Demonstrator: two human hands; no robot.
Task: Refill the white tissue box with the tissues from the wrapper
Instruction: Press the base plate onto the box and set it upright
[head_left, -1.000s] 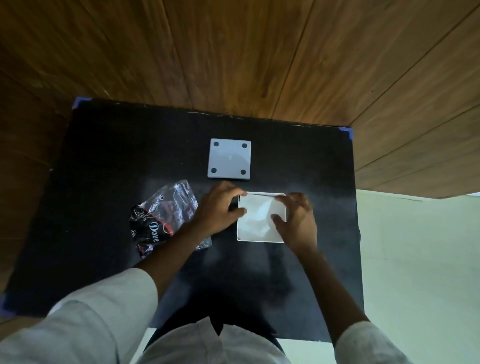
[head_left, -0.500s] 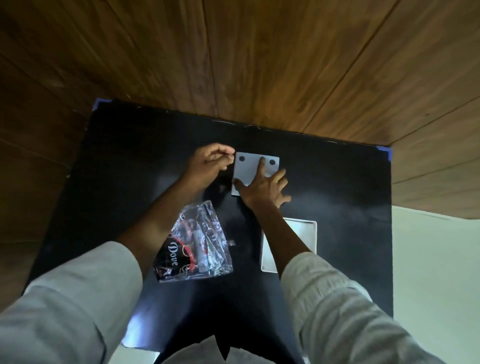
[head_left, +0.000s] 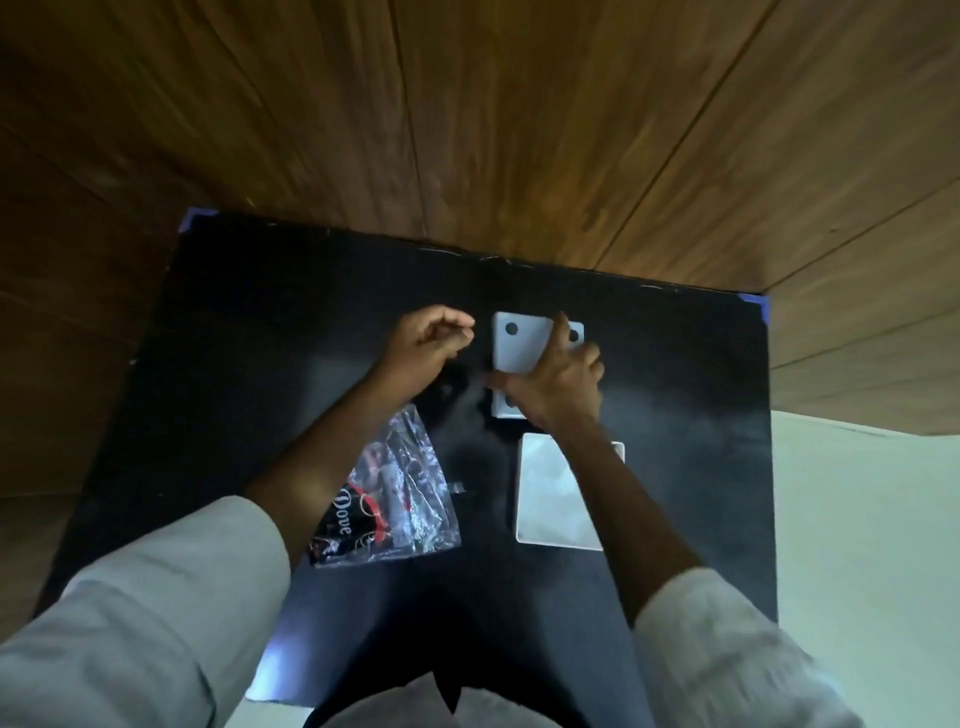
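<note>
A white square panel (head_left: 519, 345) with black dots at its corners lies at the far middle of the black table (head_left: 260, 364). My right hand (head_left: 558, 382) lies over it, fingers spread across the top and thumb hooked on its left edge. My left hand (head_left: 426, 345) hovers just left of the panel, fingers curled shut with nothing visible in them. The white tissue box (head_left: 548, 506) sits nearer me, partly under my right forearm. A crumpled clear wrapper (head_left: 405, 499) with black and red print lies left of the box, beside my left forearm.
A wooden wall rises right behind the table's far edge. Blue tape marks the far corners (head_left: 753, 301). A pale floor (head_left: 857, 519) shows to the right of the table. My sleeves fill the bottom of the view.
Both hands left the white tissue box and reached forward to the dotted panel. Over the last half second they stayed there, the right hand closing over the panel.
</note>
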